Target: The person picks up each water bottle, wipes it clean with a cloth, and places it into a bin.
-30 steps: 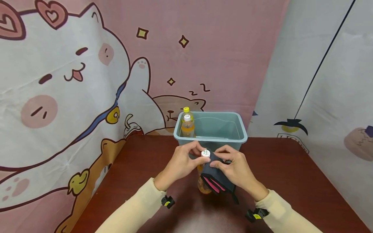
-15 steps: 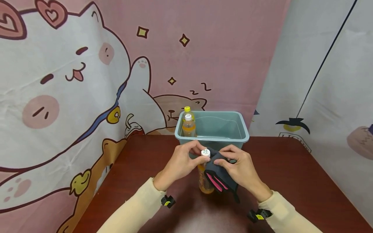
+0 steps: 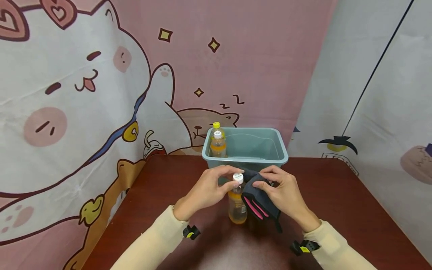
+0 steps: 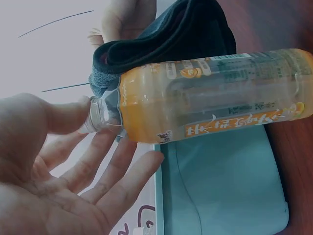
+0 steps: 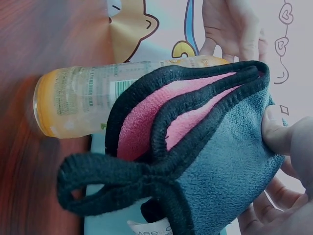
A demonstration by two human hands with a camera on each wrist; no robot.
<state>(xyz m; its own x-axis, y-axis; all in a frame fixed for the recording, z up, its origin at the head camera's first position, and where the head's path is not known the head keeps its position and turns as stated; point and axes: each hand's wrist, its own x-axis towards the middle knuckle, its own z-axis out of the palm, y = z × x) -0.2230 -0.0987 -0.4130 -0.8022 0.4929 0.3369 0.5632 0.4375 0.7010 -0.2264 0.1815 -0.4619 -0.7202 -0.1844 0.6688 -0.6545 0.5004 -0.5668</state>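
A clear bottle (image 3: 237,206) of orange drink with a white cap (image 3: 238,177) stands on the dark red table (image 3: 158,195) in front of a teal bin (image 3: 246,160). My left hand (image 3: 230,179) pinches the bottle at its cap with thumb and forefinger. In the left wrist view the thumb (image 4: 73,117) touches the cap and the other fingers lie loosely under the neck of the bottle (image 4: 210,98). My right hand (image 3: 266,182) grips a dark grey cloth (image 3: 258,198) with pink lining, pressed against the bottle's right side. The cloth (image 5: 215,161) covers part of the bottle (image 5: 78,100).
Two more bottles (image 3: 218,141), one yellow-capped and one white-capped, stand in the bin's left back corner. A cartoon-cat curtain (image 3: 84,93) hangs behind and to the left of the table. Bare tabletop lies on both sides of the hands.
The cloth has slid from over the bottle's upper front to its right side, baring more of the orange bottle. Both hands stayed at the cap and shifted slightly.
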